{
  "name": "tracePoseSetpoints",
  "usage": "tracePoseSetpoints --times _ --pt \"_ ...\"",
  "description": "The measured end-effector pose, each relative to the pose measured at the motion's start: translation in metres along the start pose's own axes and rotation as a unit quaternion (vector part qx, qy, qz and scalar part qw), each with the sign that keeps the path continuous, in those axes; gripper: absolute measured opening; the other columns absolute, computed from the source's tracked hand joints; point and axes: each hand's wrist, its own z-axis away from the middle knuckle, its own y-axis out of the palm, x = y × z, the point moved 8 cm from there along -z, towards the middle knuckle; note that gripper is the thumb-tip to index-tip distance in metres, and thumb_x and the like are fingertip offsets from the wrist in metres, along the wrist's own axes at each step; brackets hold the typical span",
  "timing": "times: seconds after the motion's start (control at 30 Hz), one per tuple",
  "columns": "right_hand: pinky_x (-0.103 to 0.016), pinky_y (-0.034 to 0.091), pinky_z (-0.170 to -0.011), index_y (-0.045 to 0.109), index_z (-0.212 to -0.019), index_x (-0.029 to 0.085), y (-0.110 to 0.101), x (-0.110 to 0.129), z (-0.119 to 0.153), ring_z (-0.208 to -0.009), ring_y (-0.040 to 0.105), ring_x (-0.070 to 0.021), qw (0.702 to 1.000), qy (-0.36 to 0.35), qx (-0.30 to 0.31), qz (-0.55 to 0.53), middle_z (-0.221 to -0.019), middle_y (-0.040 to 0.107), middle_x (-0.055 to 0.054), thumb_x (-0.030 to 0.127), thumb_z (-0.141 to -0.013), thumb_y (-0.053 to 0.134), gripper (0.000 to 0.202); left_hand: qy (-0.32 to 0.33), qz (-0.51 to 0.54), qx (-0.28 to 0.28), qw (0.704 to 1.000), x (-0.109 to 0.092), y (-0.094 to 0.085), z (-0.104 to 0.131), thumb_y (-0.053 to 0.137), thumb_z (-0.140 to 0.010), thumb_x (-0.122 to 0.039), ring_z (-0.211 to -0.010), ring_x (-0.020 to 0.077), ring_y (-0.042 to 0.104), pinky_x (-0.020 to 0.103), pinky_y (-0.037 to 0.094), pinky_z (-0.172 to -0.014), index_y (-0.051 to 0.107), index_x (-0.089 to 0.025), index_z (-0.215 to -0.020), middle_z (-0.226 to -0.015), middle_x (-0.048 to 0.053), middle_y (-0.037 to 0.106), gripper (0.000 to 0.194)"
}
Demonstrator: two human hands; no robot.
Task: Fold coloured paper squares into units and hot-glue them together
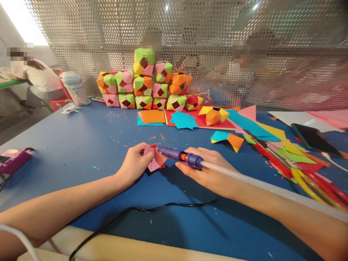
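Between the thumb and fingers of my left hand (134,161) is a small folded paper piece (154,162), pink with red edges. My right hand (209,170) is closed around a purple hot glue gun (174,153), its nozzle pointing left at the top of the paper. Whether the nozzle touches the paper I cannot tell. A long translucent glue stick (244,177) runs out of the gun's back over my right forearm. Beyond my right hand lies a folded paper piece (228,139) in blue, orange and yellow.
Stacked paper balls (143,85) stand at the back against a perforated metal screen (81,40). Coloured sheets (152,116), scissors (274,159) and a phone (315,139) lie to the right. A tumbler (74,88) stands back left; a black cord (163,205) crosses the front. Other people sit beyond.
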Motion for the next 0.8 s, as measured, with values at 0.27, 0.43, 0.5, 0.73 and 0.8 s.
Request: tracePoseSetpoints --times 0.27,0.43,0.5,0.73,0.8 --pt "-0.026 0.037 -0.057 0.049 -0.071 0.021 0.000 0.000 0.001 -0.056 0.050 -0.0139 1.000 -0.006 0.000 -0.003 -0.063 0.058 0.002 0.032 -0.087 0.051 0.019 0.008 -0.013 0.008 1.000 0.000 0.002 0.000 0.053 -0.075 -0.026 -0.056 0.0096 0.043 0.021 0.033 -0.052 0.054 -0.016 -0.067 -0.058 -0.005 0.050 0.013" --pt "-0.025 0.037 -0.053 0.052 -0.070 0.021 -0.003 -0.009 -0.001 -0.053 0.050 -0.0134 0.998 0.059 0.003 -0.025 -0.060 0.056 0.002 0.034 -0.085 0.053 0.020 -0.015 0.017 -0.008 1.000 0.000 -0.002 0.001 0.053 -0.073 -0.023 -0.056 0.0089 0.044 0.019 0.032 -0.052 0.052 -0.016 -0.064 -0.058 -0.005 0.050 0.011" --pt "-0.025 0.037 -0.051 0.054 -0.069 0.021 -0.005 -0.016 -0.001 -0.051 0.050 -0.0132 0.993 0.106 0.011 -0.058 -0.058 0.056 0.002 0.037 -0.084 0.053 0.023 -0.023 0.033 -0.011 0.999 0.002 -0.003 0.001 0.053 -0.072 -0.021 -0.057 0.0090 0.044 0.019 0.032 -0.052 0.052 -0.016 -0.064 -0.059 -0.005 0.051 0.009" --pt "-0.029 0.048 -0.063 0.064 -0.104 0.021 0.012 -0.051 -0.005 -0.071 0.063 -0.0192 0.969 0.184 0.012 -0.166 -0.086 0.070 -0.003 0.044 -0.088 0.047 0.033 -0.050 0.094 -0.011 0.994 0.012 -0.003 -0.001 0.055 -0.071 -0.022 -0.061 0.0113 0.052 0.021 0.036 -0.056 0.053 -0.017 -0.068 -0.064 -0.003 0.057 0.007" --pt "-0.032 0.048 -0.071 0.063 -0.110 0.020 0.024 -0.063 -0.007 -0.083 0.065 -0.0232 0.972 0.190 0.024 -0.139 -0.094 0.070 -0.005 0.043 -0.088 0.046 0.036 -0.064 0.113 -0.001 0.992 0.013 -0.001 0.001 0.056 -0.072 -0.023 -0.063 0.0128 0.055 0.022 0.038 -0.057 0.054 -0.017 -0.069 -0.066 -0.001 0.059 0.008"
